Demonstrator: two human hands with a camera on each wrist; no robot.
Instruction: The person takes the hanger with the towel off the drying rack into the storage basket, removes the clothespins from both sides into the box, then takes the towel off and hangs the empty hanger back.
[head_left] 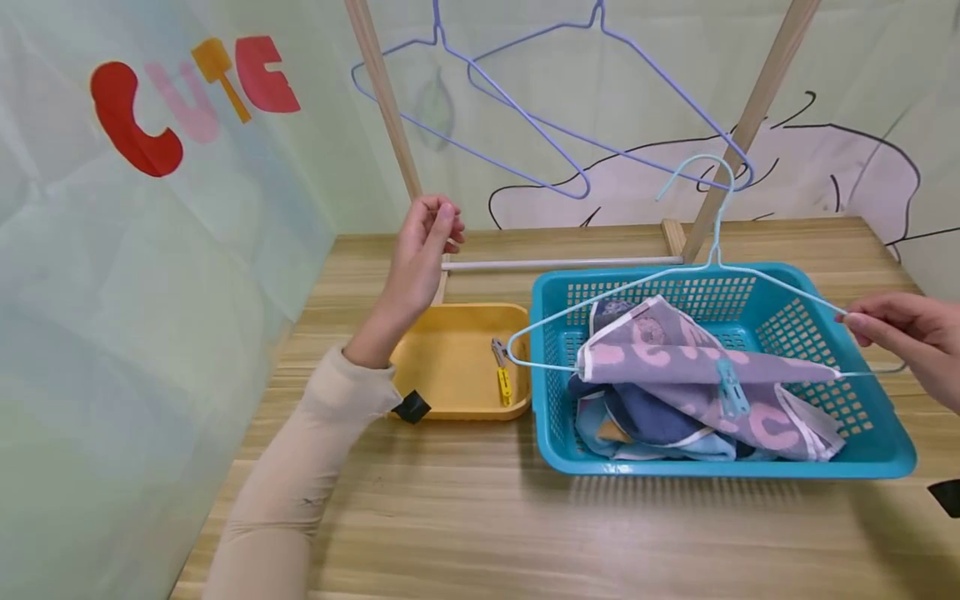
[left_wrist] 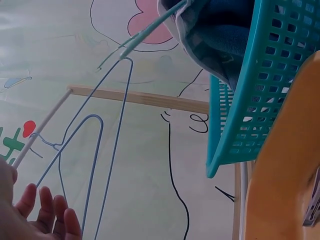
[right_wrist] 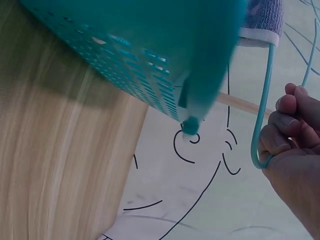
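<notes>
My right hand (head_left: 911, 333) grips the right end of a light-blue clothes hanger (head_left: 717, 242), as the right wrist view also shows its wire (right_wrist: 265, 100) by the fingers. Over the hanger's lower bar hangs a purple towel (head_left: 675, 364) with pink letters, and a blue clothespin (head_left: 732, 388) sits on it. Below is a teal basket (head_left: 720, 468) with dark blue and other cloths (head_left: 652, 417). Raised above a yellow tray (head_left: 450, 358), my left hand (head_left: 427, 242) holds nothing, its fingers loosely bent. In the left wrist view those fingers (left_wrist: 59, 215) are near purple-blue hangers (left_wrist: 95, 120).
Two purple-blue hangers (head_left: 517, 104) hang at the back between wooden posts (head_left: 750, 125) of a rack. A white rod (head_left: 562, 264) crosses low behind the basket. In the tray lies a yellow-and-grey clothespin (head_left: 503, 383). Wood-grain table (head_left: 480, 533) lies in front.
</notes>
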